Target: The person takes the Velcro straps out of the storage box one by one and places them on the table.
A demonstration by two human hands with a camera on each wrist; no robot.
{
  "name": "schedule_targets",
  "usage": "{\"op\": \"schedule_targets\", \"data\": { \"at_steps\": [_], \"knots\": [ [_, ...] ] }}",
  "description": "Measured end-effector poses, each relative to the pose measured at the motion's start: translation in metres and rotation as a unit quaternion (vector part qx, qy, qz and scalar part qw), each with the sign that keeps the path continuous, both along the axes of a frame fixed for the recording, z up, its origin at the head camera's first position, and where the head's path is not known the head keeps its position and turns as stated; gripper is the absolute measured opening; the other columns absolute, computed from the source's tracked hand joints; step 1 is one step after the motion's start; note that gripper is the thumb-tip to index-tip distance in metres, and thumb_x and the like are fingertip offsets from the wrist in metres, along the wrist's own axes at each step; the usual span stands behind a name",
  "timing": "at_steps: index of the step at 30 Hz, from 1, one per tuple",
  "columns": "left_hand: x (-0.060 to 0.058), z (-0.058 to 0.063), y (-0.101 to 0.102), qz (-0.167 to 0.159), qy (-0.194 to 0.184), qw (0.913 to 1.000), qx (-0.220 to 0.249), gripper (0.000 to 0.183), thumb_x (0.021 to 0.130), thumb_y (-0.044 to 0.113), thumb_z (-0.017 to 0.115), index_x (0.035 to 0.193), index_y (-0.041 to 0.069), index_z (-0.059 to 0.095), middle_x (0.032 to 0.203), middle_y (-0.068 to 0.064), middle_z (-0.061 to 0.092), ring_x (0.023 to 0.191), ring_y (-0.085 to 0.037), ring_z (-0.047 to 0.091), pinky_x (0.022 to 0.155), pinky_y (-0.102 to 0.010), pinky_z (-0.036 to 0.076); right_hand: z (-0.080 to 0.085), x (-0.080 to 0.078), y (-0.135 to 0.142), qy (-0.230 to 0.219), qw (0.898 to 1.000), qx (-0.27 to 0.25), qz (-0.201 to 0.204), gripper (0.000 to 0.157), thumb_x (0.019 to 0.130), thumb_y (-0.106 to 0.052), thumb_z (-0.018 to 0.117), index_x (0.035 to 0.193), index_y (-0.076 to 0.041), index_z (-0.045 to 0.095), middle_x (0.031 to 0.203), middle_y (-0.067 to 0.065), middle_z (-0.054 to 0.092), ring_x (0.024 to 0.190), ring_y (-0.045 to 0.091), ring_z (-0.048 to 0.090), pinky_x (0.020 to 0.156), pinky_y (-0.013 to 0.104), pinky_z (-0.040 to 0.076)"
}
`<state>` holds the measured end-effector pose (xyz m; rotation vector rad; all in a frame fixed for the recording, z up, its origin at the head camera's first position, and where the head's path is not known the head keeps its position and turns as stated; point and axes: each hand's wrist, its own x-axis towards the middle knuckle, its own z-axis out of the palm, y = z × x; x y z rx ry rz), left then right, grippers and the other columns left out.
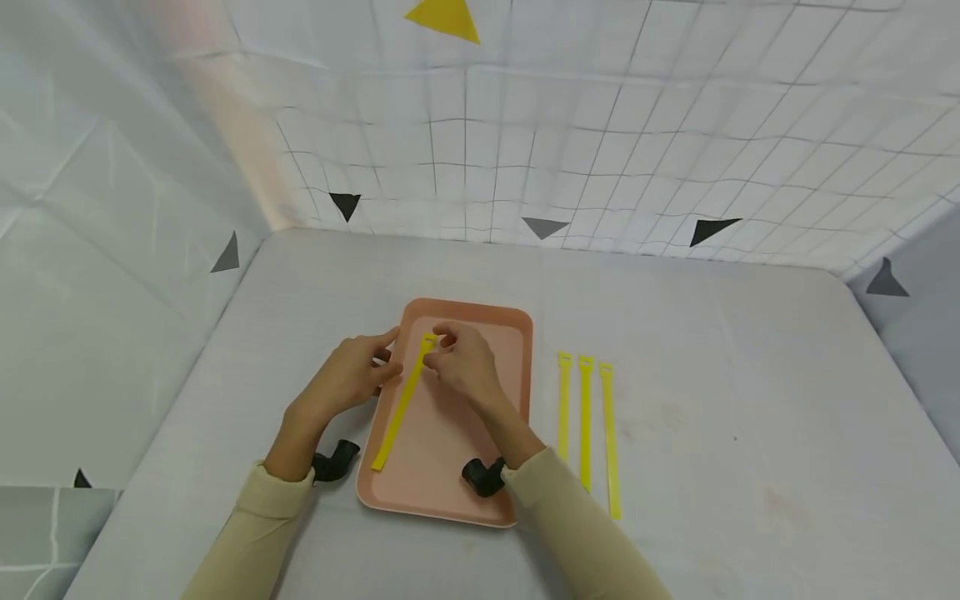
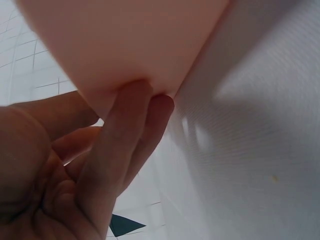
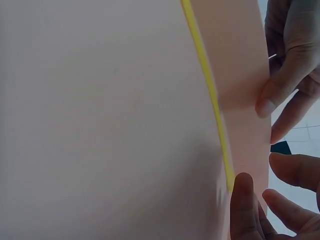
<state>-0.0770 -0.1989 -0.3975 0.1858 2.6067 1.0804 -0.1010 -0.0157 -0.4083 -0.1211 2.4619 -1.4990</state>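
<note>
A pink tray (image 1: pixel 480 417) lies on the white table. My left hand (image 1: pixel 348 372) grips its left rim, thumb over the edge; in the left wrist view the fingers (image 2: pixel 122 132) press against the tray's outer side. Inside the tray, along its left side, lies a yellow strap (image 1: pixel 401 417) with a slotted head at the far end. My right hand (image 1: pixel 467 364) is over the tray beside that head, its fingers bent and spread apart. In the right wrist view a fingertip (image 3: pixel 243 187) of it is at the strap's end (image 3: pixel 227 170); I cannot tell whether it touches.
To the right of the tray lie three more yellow straps (image 1: pixel 585 417) side by side, their near ends close to my right sleeve (image 1: pixel 577 517). Black wrist cameras (image 1: pixel 483 477) sit on both wrists. A white gridded curtain (image 1: pixel 487 142) stands behind the table.
</note>
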Motion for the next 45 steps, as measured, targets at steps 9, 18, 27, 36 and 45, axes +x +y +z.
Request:
{"op": "schedule_targets", "data": {
  "at_steps": [9,18,27,36,45],
  "knots": [
    [0.002,-0.001,-0.004,0.002,0.005,1.0000,-0.002,0.064,0.097,0.010,0.064,0.153,0.001,0.033,0.117,-0.024,0.066,0.070,-0.016,0.069,0.062,-0.031,0.055,-0.011,-0.006,-0.013,0.029,0.999,0.027,0.000,0.044,0.085,-0.006,0.074,0.128,-0.001,0.064,0.111,0.014,0.062,0.090,0.026,0.056,0.076,0.036,0.050],
    [0.001,-0.001,-0.002,-0.007,0.013,0.9998,-0.012,0.063,0.097,0.010,0.064,0.152,0.001,0.034,0.116,-0.023,0.066,0.069,-0.015,0.069,0.058,-0.030,0.054,-0.018,-0.013,-0.020,0.034,0.997,0.064,-0.036,0.042,0.084,-0.009,0.074,0.125,-0.002,0.066,0.101,0.011,0.059,0.090,0.025,0.054,0.081,0.038,0.048],
    [-0.001,-0.001,-0.001,-0.013,0.017,0.9998,-0.004,0.064,0.098,0.011,0.064,0.153,0.001,0.033,0.117,-0.024,0.066,0.071,-0.016,0.070,0.062,-0.031,0.056,-0.021,-0.016,-0.018,0.074,0.991,0.113,-0.010,0.042,0.087,-0.007,0.070,0.127,0.003,0.063,0.108,0.016,0.060,0.094,0.028,0.057,0.085,0.041,0.049],
    [-0.002,-0.002,-0.003,-0.014,0.021,0.9997,-0.004,0.063,0.097,0.010,0.064,0.151,-0.001,0.035,0.116,-0.024,0.066,0.071,-0.017,0.070,0.062,-0.031,0.056,-0.023,-0.016,-0.020,0.094,0.984,0.153,0.007,0.032,0.087,-0.005,0.070,0.118,0.003,0.068,0.111,0.017,0.059,0.096,0.030,0.060,0.086,0.041,0.052],
    [-0.002,0.000,-0.002,-0.015,0.019,0.9995,-0.019,0.063,0.097,0.009,0.064,0.151,-0.001,0.035,0.117,-0.024,0.066,0.074,-0.018,0.070,0.064,-0.032,0.057,-0.027,-0.018,-0.016,0.105,0.989,0.104,-0.005,0.012,0.085,-0.005,0.072,0.094,-0.001,0.066,0.091,0.009,0.053,0.078,0.024,0.051,0.070,0.035,0.045]
  ]
}}
